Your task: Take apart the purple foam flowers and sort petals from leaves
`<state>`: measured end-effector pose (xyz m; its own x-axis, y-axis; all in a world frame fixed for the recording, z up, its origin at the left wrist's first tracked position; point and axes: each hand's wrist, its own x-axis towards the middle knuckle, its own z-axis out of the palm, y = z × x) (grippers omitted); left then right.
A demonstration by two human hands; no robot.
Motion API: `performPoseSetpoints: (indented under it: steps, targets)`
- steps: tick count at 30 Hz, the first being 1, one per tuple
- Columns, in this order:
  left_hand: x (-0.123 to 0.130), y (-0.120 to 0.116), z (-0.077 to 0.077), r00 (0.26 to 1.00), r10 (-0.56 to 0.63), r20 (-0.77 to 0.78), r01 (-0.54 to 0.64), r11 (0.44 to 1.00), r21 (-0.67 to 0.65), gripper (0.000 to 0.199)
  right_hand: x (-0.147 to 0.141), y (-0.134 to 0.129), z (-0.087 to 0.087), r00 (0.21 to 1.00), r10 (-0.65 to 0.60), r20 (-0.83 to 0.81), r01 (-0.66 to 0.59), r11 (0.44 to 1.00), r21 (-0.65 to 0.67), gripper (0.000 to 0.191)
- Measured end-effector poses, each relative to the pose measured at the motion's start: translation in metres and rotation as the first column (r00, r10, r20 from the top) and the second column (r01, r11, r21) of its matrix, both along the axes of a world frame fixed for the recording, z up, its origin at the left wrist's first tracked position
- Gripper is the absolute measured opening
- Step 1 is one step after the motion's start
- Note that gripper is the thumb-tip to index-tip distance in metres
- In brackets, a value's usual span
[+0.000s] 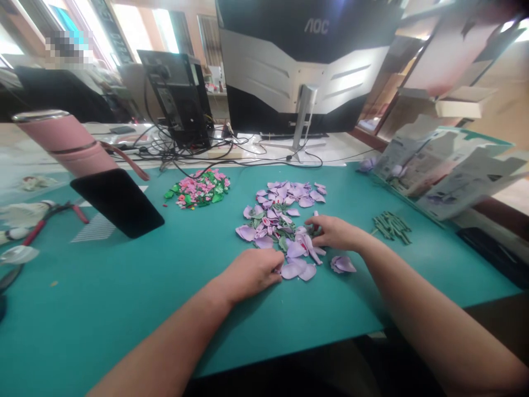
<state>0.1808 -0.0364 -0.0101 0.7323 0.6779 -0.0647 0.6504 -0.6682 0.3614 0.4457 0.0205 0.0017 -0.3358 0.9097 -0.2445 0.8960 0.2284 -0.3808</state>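
A loose pile of lilac petal pieces (291, 192) with green and dark pink parts among them lies on the teal mat (165, 309). My left hand (258, 270) rests at the near left edge of the pile, fingers curled together against the nearest petals (292, 270); what is between the fingertips is hidden. At the right side of the pile, my right hand (334, 232) reaches in with thumb and fingers bent but apart. A nested lilac petal cluster (343, 264) sits alone just below my right hand.
Small pink and green flower pieces (202, 188) lie back left, green stem pieces (392, 227) right. A black phone (118, 203) leans on a pink bottle (68, 140). Red-handled pliers (35, 231) lie far left. Behind are cables, a monitor (306, 60) and open boxes (450, 165).
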Motion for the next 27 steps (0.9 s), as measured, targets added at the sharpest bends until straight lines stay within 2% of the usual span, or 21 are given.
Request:
performPoseSetpoints:
  steps: [5, 8, 12, 16, 18, 22, 25, 27]
  targets:
    - [0.011, -0.002, -0.009, 1.0, -0.008, -0.009, 0.009, 0.997, 0.073, 0.01, -0.033, 0.004, 0.004, 0.997, 0.014, -0.073, -0.017, 0.999, -0.037, 0.05]
    - [0.02, -0.006, -0.013, 1.0, -0.013, -0.009, 0.014, 0.992, 0.125, 0.01, -0.035, 0.005, 0.006, 0.978, 0.01, -0.21, -0.019, 0.999, -0.039, 0.053]
    - [0.034, -0.012, -0.015, 0.999, -0.04, 0.0, 0.039, 0.986, 0.165, 0.011, -0.008, -0.01, 0.007, 0.94, -0.016, -0.341, 0.067, 0.988, 0.138, 0.038]
    - [0.046, -0.016, -0.016, 0.997, -0.063, 0.036, 0.056, 0.984, 0.17, 0.012, 0.023, -0.044, -0.001, 0.939, -0.032, -0.344, 0.123, 0.961, 0.246, 0.025]
    - [0.05, -0.017, -0.015, 0.994, -0.081, 0.069, 0.07, 0.986, 0.151, 0.011, 0.032, -0.064, -0.01, 0.948, -0.013, -0.319, 0.11, 0.951, 0.288, 0.03]
    - [0.05, -0.018, -0.009, 0.989, -0.104, 0.109, 0.088, 0.985, 0.149, 0.011, 0.041, -0.093, -0.03, 0.96, 0.043, -0.276, 0.064, 0.929, 0.365, 0.051]
    - [0.049, -0.02, -0.004, 0.992, -0.107, 0.068, 0.092, 0.977, 0.193, 0.015, 0.049, -0.095, -0.036, 0.969, 0.027, -0.246, 0.07, 0.923, 0.378, 0.04]
    - [0.051, -0.022, -0.002, 0.993, -0.112, 0.019, 0.105, 0.969, 0.224, 0.018, 0.052, -0.087, -0.033, 0.974, -0.017, -0.227, 0.1, 0.927, 0.361, 0.029]
